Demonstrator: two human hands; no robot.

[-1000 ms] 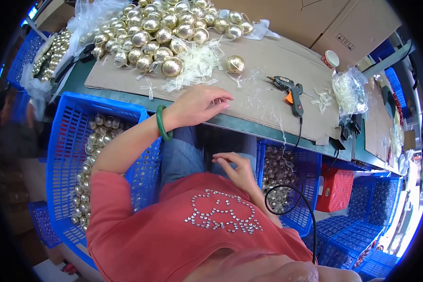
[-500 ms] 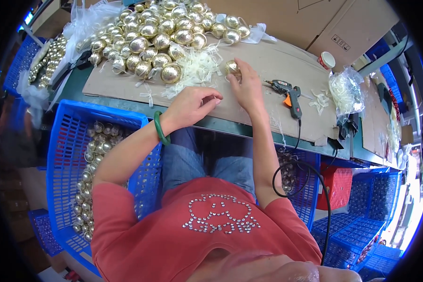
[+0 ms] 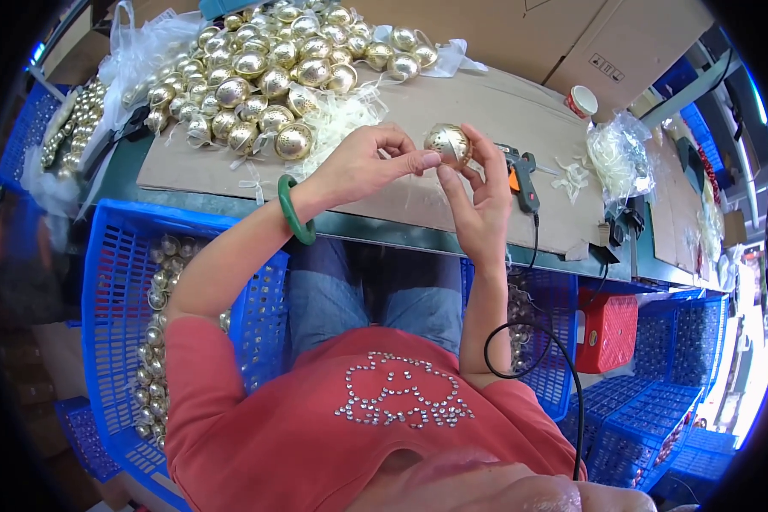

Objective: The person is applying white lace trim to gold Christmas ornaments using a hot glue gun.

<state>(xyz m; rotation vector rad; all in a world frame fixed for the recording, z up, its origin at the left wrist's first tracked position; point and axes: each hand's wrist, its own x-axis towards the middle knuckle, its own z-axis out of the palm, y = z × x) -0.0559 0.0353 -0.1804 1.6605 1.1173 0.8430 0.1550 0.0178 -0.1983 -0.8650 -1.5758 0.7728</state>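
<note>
A shiny gold ball ornament (image 3: 446,143) with small holes in its shell is held up over the table's near edge. My right hand (image 3: 484,200) grips it between thumb and fingers from the right side. My left hand (image 3: 363,171), with a green bangle on the wrist, comes in from the left. Its thumb reaches the ball's lower left edge and its fingers are curled; whether a small piece sits between them cannot be seen. A black hot glue gun (image 3: 525,175) with an orange trigger lies just right of my right hand, partly covered by it.
Many similar gold balls (image 3: 273,81) are heaped at the back left, beside a pile of pale ribbon loops (image 3: 337,119). At right are a clear bag (image 3: 620,162) and a small cup (image 3: 581,101). Blue baskets (image 3: 102,290) flank my legs; a black cable (image 3: 578,410) loops by my right arm.
My right hand has picked the gold ball up off the cardboard and brought it nearer. My left hand has moved right and up to meet it.
</note>
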